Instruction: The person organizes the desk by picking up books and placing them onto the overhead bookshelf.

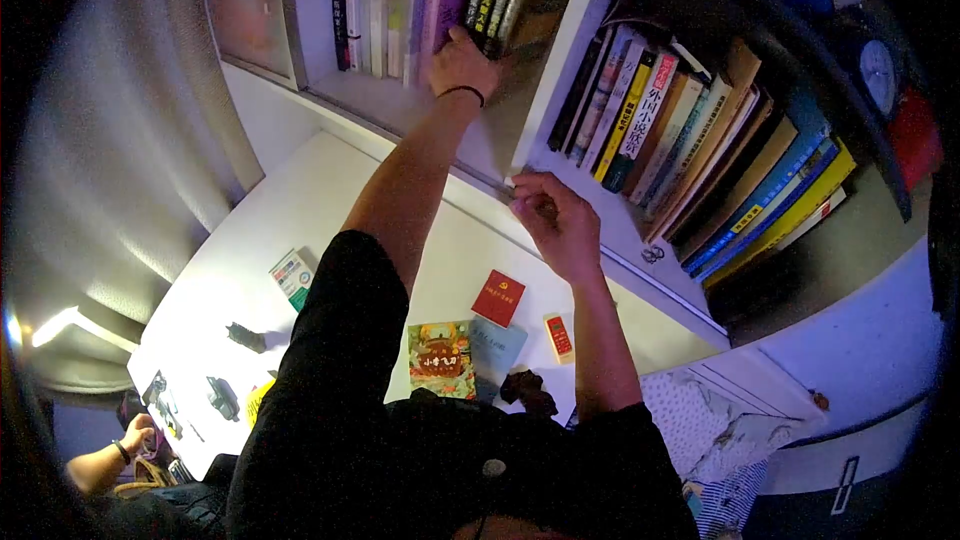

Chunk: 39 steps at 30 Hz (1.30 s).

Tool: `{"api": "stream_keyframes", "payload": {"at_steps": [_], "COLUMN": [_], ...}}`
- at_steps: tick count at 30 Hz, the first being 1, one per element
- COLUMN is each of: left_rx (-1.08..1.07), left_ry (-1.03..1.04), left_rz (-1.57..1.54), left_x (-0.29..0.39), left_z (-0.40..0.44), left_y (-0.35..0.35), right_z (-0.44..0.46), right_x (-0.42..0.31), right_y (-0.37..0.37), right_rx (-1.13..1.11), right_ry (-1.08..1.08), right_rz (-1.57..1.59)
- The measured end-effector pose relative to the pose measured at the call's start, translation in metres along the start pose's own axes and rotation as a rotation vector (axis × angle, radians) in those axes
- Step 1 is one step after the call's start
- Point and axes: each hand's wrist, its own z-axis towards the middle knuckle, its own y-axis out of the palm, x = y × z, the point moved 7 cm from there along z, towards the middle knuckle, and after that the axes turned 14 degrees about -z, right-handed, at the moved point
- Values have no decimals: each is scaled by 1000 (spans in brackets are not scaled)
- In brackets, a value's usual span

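Note:
My left hand (463, 62), with a black band at its wrist, reaches into the left shelf compartment. Its fingers curl at the lower part of a purple book (440, 6), beside black-spined books (486, 12); some fingertips are hidden. Near the bottom of the white upright divider (562, 60), my right hand (560, 220) is closed, thumb and fingers bent together at the shelf's front edge. What lies between those fingers is too small to tell.
Books (640, 115) lean in the right compartment. On the white desk (330, 170) lie a red booklet (498, 298), an illustrated book (441, 360), a red-and-white device (560, 338) and a dark crumpled item (528, 393). Another person's hand (138, 434) shows at lower left, near a bright lamp (54, 327).

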Motion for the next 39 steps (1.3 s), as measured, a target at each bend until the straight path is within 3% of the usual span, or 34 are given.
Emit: {"api": "stream_keyframes", "payload": {"at_steps": [7, 10, 17, 21, 23, 26, 31, 37, 39], "left_rx": [54, 192, 210, 171, 298, 283, 265, 64, 127], "left_ry": [-145, -68, 39, -14, 84, 88, 122, -45, 123], "left_rz": [-167, -173, -130, -151, -246, -314, -219, 55, 120], "left_x": [-18, -14, -25, -51, -61, -70, -61, -74, -89], "left_z": [5, -1, -18, -11, 0, 2, 5, 26, 34], "left_y": [-4, -6, 5, 7, 2, -14, -23, -14, -9], "right_z": [-3, -1, -2, -2, -1, -1, 0, 1, -1], "right_x": [1, 3, -3, -4, -4, -2, -5, 5, 6], "right_y": [1, 1, -1, -2, -2, 0, -2, 5, 4], "right_rx": [-25, -17, 12, -6, -15, -40, -18, 12, -23], "right_ry": [-11, -32, -75, -83, -69, -32, -48, -61, -34], "right_rz": [-6, -29, 9, -18, -48, -15, -17, -17, -37]}}
